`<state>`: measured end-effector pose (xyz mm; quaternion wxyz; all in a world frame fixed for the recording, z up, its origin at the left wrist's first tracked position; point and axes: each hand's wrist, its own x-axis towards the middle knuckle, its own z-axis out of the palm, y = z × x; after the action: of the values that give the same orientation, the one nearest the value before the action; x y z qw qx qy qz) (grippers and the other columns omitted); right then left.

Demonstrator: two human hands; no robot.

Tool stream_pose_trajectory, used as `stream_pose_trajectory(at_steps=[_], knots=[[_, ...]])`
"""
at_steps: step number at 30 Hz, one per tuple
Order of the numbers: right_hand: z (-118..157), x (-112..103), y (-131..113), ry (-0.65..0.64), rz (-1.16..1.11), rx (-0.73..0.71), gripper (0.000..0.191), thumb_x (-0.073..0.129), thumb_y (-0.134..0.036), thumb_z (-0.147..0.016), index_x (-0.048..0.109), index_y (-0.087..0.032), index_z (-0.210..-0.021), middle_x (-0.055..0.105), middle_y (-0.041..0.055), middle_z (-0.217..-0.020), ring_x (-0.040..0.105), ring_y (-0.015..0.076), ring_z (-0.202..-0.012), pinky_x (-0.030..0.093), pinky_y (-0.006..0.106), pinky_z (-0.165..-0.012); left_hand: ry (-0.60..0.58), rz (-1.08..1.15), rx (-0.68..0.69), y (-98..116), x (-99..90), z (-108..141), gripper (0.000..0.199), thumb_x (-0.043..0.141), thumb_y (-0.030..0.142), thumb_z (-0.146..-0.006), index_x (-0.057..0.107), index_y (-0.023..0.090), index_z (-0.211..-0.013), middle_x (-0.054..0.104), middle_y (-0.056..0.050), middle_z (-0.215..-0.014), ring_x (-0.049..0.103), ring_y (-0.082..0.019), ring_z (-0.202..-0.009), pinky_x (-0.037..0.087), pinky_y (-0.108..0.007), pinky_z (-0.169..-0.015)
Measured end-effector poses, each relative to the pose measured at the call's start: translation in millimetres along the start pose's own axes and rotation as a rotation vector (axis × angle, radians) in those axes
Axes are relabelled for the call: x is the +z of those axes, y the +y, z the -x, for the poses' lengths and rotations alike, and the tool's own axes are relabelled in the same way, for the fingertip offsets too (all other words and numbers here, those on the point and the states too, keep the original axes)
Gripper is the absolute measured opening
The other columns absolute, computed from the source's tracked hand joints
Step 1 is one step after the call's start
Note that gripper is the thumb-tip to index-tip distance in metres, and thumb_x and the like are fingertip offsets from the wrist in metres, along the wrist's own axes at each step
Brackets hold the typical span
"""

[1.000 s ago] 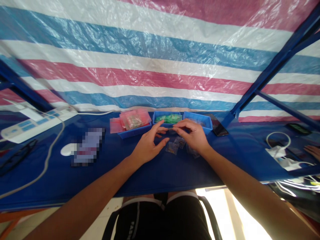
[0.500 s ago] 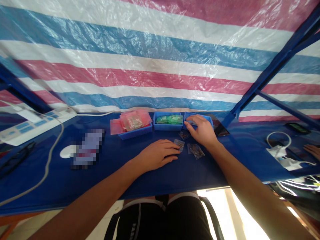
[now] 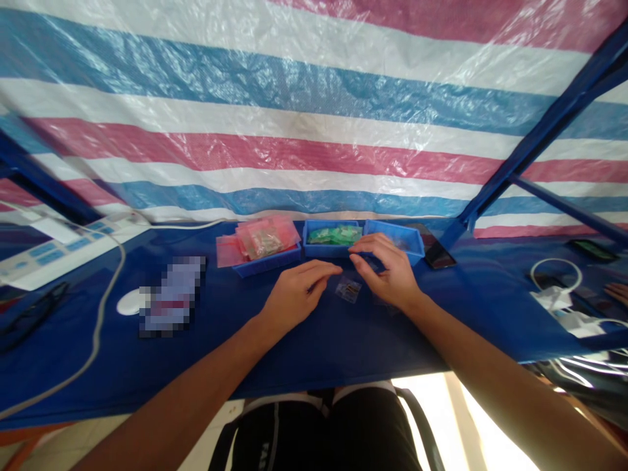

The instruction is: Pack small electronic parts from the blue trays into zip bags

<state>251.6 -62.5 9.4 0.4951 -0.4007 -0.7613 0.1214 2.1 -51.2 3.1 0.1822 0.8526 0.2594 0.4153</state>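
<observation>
My left hand (image 3: 298, 292) is above the blue table, its thumb and fingers drawn together; whatever it may pinch is too small to make out. Facing it, my right hand (image 3: 385, 268) has its thumb and fingers curved towards each other, and I cannot make out anything between them. Below the gap between both hands lies a small clear bag (image 3: 348, 290) with small dark pieces. Another clear bag is partly hidden beneath my right hand. Behind the hands stand a blue bin with green bags (image 3: 338, 233), a blue bin on the right (image 3: 415, 243) and one heaped with pink bags (image 3: 267, 237).
On the left are a power strip (image 3: 73, 252), a cable (image 3: 99, 320), a white round object (image 3: 133, 302) and a blurred item (image 3: 174, 294). A dark phone (image 3: 437, 250) lies right of the bins. White chargers (image 3: 557, 294) and another person's hand (image 3: 617, 292) are far right.
My right hand has left the right bin and come towards my left hand. My left hand has lifted off the small bag, its fingers drawing together. That bag has shifted slightly.
</observation>
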Motion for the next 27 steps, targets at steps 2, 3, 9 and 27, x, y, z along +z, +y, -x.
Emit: stream_pose_trajectory(at_steps=[2, 3, 9, 27], knots=[[4, 7, -4, -0.111, -0.169, 0.076, 0.032, 0.08, -0.038, -0.096, 0.074, -0.032, -0.127, 0.077, 0.0094, -0.122, 0.073, 0.0316, -0.11, 0.059, 0.053, -0.104, 0.099, 0.054, -0.025, 4, -3.7, -2, 0.028, 0.058, 0.017, -0.108, 0.082, 0.025, -0.12, 0.082, -0.007, -0.121, 0.079, -0.02, -0.109, 0.066, -0.035, -0.099], [6, 12, -6, -0.171, -0.28, 0.125, 0.043, 0.085, -0.04, -0.092, 0.072, -0.032, -0.132, 0.077, 0.0091, -0.125, 0.075, 0.0306, -0.109, 0.061, 0.052, -0.102, 0.137, 0.09, -0.03, 6, -4.9, -3, 0.027, 0.058, 0.019, -0.108, 0.083, 0.025, -0.117, 0.082, -0.007, -0.121, 0.079, -0.02, -0.109, 0.066, -0.036, -0.098], [13, 43, -11, -0.2, -0.806, 0.488, 0.041, 0.09, -0.045, -0.087, 0.07, -0.028, -0.118, 0.081, 0.0028, -0.098, 0.079, 0.0225, -0.085, 0.066, 0.043, -0.086, 0.186, 0.253, -0.122, 5, -2.6, -3, 0.022, 0.061, 0.026, -0.11, 0.082, 0.023, -0.115, 0.081, -0.009, -0.121, 0.079, -0.021, -0.108, 0.067, -0.035, -0.093], [5, 38, -10, -0.049, -0.751, 0.519, 0.04, 0.095, -0.039, -0.081, 0.072, -0.024, -0.109, 0.079, 0.0008, -0.09, 0.076, 0.0177, -0.078, 0.063, 0.031, -0.073, 0.187, 0.443, -0.4, -5, 7.7, 1, 0.048, 0.078, 0.035, -0.099, 0.065, 0.02, -0.143, 0.08, -0.011, -0.121, 0.082, -0.023, -0.102, 0.07, -0.04, -0.097]])
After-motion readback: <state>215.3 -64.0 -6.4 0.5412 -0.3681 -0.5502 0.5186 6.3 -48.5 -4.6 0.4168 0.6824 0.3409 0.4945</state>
